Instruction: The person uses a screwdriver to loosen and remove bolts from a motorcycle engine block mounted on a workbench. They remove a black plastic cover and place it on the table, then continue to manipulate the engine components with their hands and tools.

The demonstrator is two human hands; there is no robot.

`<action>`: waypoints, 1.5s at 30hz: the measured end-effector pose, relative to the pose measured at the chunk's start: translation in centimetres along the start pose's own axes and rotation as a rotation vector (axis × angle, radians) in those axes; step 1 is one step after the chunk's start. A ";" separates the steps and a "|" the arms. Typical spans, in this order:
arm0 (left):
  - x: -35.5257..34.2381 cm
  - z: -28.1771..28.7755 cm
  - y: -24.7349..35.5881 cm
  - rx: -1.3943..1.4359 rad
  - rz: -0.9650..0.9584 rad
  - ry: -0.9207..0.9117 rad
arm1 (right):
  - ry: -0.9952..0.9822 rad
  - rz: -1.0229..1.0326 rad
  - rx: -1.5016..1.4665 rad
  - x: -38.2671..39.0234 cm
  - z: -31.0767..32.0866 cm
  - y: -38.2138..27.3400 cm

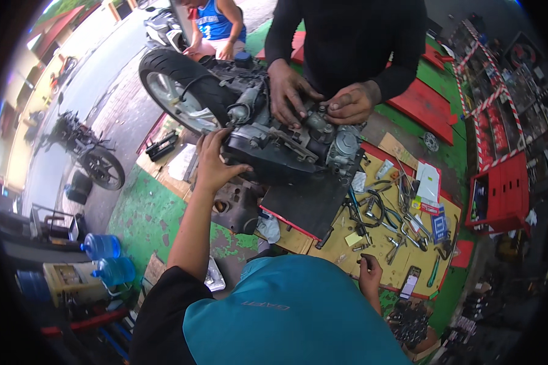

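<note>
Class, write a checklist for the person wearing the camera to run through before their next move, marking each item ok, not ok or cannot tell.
1. Left hand touching the black engine cover: ok, fingers spread.
2. Right hand empty: cannot tell, its fingers show too small.
3. Co-worker's hands away from the engine: not ok, both are at it.
4. Tools tidied: not ok, scattered over the yellow board.
5. Phone apart from the engine: ok.
</note>
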State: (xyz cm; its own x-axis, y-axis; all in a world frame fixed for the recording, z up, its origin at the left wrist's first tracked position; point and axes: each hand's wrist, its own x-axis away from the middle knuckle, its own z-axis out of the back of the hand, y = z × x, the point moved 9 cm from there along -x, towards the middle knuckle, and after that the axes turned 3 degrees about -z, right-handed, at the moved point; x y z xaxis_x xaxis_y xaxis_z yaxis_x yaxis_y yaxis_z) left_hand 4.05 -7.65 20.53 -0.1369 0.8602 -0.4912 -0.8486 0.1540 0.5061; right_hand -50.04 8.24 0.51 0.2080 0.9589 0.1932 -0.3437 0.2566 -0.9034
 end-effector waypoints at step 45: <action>0.5 -2.2 7.7 -0.070 -0.039 -0.138 | -0.147 -0.256 0.549 -6.3 2.1 10.5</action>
State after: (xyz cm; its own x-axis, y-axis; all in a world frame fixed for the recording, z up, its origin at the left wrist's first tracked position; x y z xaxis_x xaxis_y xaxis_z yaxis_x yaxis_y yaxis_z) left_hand -3.66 -7.15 22.61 -0.0352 0.9137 -0.4049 -0.8863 0.1587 0.4351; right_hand -56.90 5.10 -9.38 0.2313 0.8556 0.4630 -0.7285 0.4678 -0.5005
